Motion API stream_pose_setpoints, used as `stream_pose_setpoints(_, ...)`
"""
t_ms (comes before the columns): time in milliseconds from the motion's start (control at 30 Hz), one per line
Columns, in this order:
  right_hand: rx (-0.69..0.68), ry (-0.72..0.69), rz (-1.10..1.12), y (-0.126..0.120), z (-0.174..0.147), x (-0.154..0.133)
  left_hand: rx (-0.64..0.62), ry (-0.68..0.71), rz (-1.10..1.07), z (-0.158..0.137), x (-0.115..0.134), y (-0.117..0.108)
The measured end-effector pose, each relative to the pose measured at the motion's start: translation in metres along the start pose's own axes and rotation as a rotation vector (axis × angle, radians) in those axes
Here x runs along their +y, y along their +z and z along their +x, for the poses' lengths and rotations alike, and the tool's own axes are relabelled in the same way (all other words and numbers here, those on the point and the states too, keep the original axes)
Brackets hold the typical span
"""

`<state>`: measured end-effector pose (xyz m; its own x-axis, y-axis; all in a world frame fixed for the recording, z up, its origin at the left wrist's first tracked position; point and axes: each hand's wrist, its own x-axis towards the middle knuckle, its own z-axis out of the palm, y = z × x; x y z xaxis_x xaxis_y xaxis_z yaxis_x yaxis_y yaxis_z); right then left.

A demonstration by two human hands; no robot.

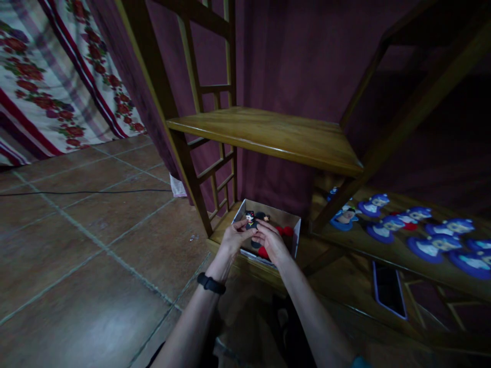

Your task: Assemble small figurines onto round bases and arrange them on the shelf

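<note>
Over a white-walled cardboard box (297, 236), my left hand (235, 238) and my right hand (270, 239) meet around a small figurine (250, 217). It has a dark round base, a white face and dark and red parts, and stands upright. Fingers of both hands close on its base from either side. Inside the box lie red pieces (287, 231) and a small orange-brown figure (266, 217) near a dark round base. My hands hide part of the box's contents. A black band (211, 283) circles my left wrist.
The box sits on the low board of a wooden shelf unit (268, 134), under a higher board. On the right, several blue-haired figurines (385, 227) on round bases stand on another shelf. Below them is a dark tray with a pale rim (389, 290). A cable (88, 192) crosses the tiled floor.
</note>
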<state>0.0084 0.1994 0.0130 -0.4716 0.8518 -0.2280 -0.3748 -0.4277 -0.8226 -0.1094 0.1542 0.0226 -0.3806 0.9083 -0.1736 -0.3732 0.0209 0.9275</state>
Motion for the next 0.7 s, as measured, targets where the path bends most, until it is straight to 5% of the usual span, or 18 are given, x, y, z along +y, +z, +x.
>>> stream_pose_setpoints(500, 0.078, -0.026, -0.007, 0.001, 0.000, 0.003, 0.141, 0.279, 0.247, -0.002, -0.010, 0.005)
stream_pose_setpoints(700, 0.114, -0.038, -0.005, -0.001, 0.000, 0.000, 0.097, 0.335, 0.379, -0.009, -0.005, 0.012)
